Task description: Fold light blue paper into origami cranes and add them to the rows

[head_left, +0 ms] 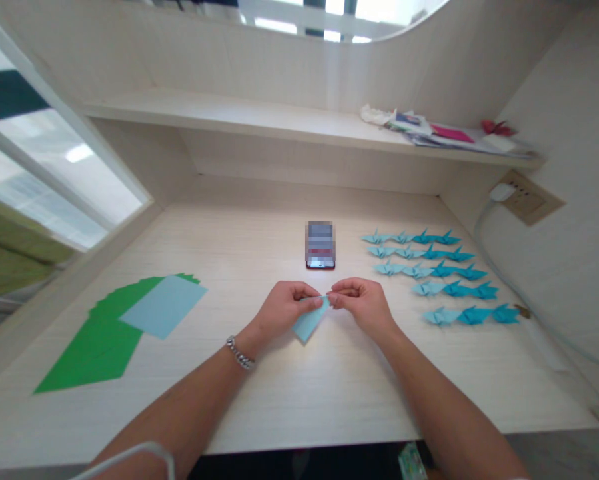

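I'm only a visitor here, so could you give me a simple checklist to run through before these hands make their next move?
1. Left hand holding the folded blue paper: ok, thumb on top.
2. Right hand gripping it too: cannot tell; its fingertips meet at the upper corner.
3. Paper edges lined up: cannot tell, fingers cover them.
4. Phone apart from the hands: ok, it lies beyond them.
5. Paper birds in rows: ok, five rows at right.
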Demonstrator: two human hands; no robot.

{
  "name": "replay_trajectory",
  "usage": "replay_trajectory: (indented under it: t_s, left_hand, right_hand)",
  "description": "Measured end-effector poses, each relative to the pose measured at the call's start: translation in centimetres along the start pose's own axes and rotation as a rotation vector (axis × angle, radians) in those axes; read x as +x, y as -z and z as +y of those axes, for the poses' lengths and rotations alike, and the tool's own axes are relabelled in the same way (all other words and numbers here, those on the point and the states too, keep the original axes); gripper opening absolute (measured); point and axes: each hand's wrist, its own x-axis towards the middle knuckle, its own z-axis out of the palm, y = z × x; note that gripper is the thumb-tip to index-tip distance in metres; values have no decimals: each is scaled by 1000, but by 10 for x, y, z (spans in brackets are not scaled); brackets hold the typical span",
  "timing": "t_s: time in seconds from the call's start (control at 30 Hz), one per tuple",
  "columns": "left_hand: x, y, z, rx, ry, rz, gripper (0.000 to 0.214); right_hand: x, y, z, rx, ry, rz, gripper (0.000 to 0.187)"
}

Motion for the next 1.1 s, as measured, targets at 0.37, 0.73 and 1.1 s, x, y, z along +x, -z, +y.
replay_trajectory:
  t_s: [0.37,0.73,1.1]
  left_hand:
    - [0,1,-2,-1,31,-11,25]
    - [1,2,-3,-24,32,-23,25]
    - [1,4,-2,-14,18,-27,28]
  right_hand:
    - [2,4,5,-174,63,-124,31]
    - [4,5,9,-198,27,-127,28]
    - [4,3,10,-139,-43,-123,32]
